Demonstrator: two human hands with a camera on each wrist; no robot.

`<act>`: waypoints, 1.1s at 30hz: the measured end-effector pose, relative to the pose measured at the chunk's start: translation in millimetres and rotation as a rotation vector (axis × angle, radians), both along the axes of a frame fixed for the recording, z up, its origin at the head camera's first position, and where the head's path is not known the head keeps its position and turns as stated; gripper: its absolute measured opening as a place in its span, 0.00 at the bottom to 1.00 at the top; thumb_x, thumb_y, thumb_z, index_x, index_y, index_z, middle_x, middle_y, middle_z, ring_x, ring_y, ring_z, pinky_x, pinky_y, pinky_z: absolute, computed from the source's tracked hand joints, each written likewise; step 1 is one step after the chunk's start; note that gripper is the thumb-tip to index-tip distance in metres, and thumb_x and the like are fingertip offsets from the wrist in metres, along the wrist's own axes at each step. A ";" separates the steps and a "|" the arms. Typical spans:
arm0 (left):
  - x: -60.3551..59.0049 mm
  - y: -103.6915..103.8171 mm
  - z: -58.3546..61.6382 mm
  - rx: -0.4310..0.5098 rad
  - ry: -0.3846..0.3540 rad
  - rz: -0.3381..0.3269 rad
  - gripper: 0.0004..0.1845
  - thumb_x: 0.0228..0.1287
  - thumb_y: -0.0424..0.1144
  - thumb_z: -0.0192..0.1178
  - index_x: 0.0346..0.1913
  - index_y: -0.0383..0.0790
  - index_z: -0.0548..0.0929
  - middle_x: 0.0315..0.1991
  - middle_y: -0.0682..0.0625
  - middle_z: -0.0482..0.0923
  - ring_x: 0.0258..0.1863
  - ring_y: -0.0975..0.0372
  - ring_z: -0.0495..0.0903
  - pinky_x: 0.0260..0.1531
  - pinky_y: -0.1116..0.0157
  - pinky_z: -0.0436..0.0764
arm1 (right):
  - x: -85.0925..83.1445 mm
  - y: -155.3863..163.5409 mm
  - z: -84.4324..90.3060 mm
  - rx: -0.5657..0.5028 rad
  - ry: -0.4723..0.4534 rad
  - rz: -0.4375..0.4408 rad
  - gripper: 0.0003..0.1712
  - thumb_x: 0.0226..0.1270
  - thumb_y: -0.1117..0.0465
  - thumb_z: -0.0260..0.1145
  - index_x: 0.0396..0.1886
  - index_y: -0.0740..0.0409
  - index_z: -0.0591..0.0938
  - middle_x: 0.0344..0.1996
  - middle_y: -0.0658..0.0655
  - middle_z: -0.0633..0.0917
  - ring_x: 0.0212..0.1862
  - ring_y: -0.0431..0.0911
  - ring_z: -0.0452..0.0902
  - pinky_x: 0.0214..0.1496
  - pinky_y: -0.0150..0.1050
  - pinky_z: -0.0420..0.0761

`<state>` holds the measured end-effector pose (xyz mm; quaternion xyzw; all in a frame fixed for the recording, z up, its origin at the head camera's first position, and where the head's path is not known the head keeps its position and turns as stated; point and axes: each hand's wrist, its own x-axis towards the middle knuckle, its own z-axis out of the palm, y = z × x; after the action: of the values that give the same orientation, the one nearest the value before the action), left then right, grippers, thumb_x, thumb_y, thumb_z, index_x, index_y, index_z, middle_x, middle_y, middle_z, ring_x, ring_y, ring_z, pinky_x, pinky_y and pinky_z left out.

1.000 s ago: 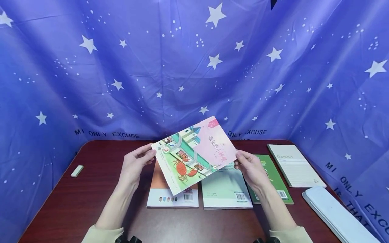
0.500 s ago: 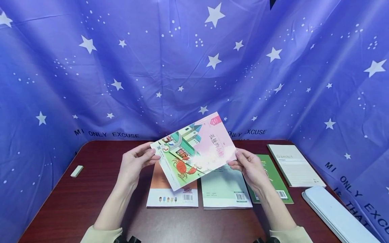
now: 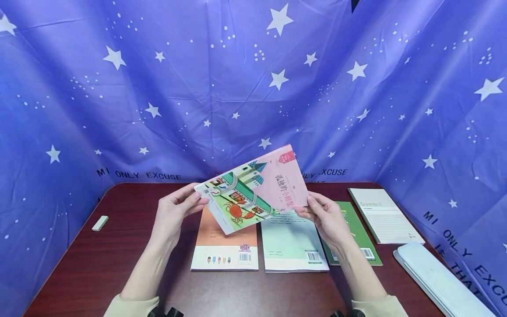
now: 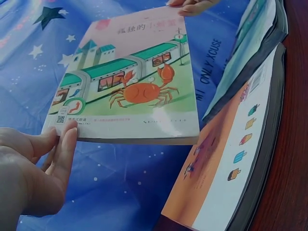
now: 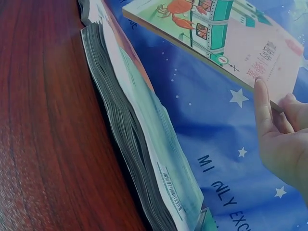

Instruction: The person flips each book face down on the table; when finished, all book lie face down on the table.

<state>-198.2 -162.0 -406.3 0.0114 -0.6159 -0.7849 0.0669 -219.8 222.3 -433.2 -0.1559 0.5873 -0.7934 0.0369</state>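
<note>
A thin picture book (image 3: 253, 187) with a red crab, a green-roofed train and a pink area on its cover is held up, tilted, above the table. My left hand (image 3: 172, 215) pinches its left corner between thumb and fingers. On the opposite side, my right hand (image 3: 328, 220) pinches the right edge near the title. Beneath the held book lie an orange-and-white book (image 3: 225, 257) and a pale green book (image 3: 293, 253), both partly covered by it in the head view. A dark green book (image 3: 356, 229) lies partly behind my right forearm.
On the right of the dark red table (image 3: 119, 255) lie a cream notebook (image 3: 386, 215) marked "Gambit" and a long pale blue case (image 3: 439, 277). A small white eraser-like block (image 3: 100, 223) sits at the far left. A blue star-printed curtain (image 3: 237, 88) surrounds the table.
The crab-covered book has tipped, its lower corner rising and its upper right corner shifting up and right. Both hands keep their grip and have moved only slightly. The books on the table stay put.
</note>
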 end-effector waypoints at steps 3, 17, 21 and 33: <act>0.5 -0.2 0.3 0.026 0.035 -0.011 0.16 0.70 0.30 0.64 0.58 0.31 0.83 0.35 0.55 0.90 0.35 0.66 0.91 0.44 0.67 0.90 | 0.0 0.0 0.4 -0.020 0.018 0.016 0.17 0.83 0.62 0.52 0.58 0.52 0.85 0.46 0.54 0.92 0.44 0.42 0.92 0.52 0.36 0.88; -1.1 0.3 -1.8 0.041 0.103 -0.031 0.06 0.71 0.35 0.64 0.46 0.40 0.88 0.35 0.53 0.91 0.38 0.63 0.92 0.50 0.62 0.89 | 2.1 -2.4 4.9 -0.121 0.051 0.011 0.18 0.82 0.65 0.52 0.55 0.56 0.87 0.50 0.55 0.91 0.52 0.45 0.90 0.61 0.38 0.85; -0.6 0.1 -1.7 0.029 0.093 -0.035 0.11 0.72 0.37 0.64 0.50 0.35 0.87 0.38 0.54 0.91 0.41 0.64 0.91 0.52 0.62 0.89 | 2.1 -1.8 4.9 -0.125 0.090 0.039 0.19 0.83 0.65 0.49 0.58 0.64 0.85 0.52 0.57 0.91 0.55 0.45 0.89 0.64 0.40 0.83; -2.3 1.1 -2.8 0.009 0.065 -0.050 0.16 0.73 0.39 0.63 0.53 0.29 0.84 0.41 0.56 0.91 0.41 0.64 0.91 0.52 0.62 0.89 | 3.8 -4.0 3.8 -0.083 0.036 -0.040 0.18 0.83 0.65 0.52 0.58 0.70 0.83 0.54 0.58 0.90 0.52 0.42 0.89 0.62 0.38 0.86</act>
<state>-200.5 -160.9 -409.1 -0.0289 -0.6099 -0.7891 0.0672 -216.0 218.4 -429.4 -0.1598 0.5575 -0.8147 0.0039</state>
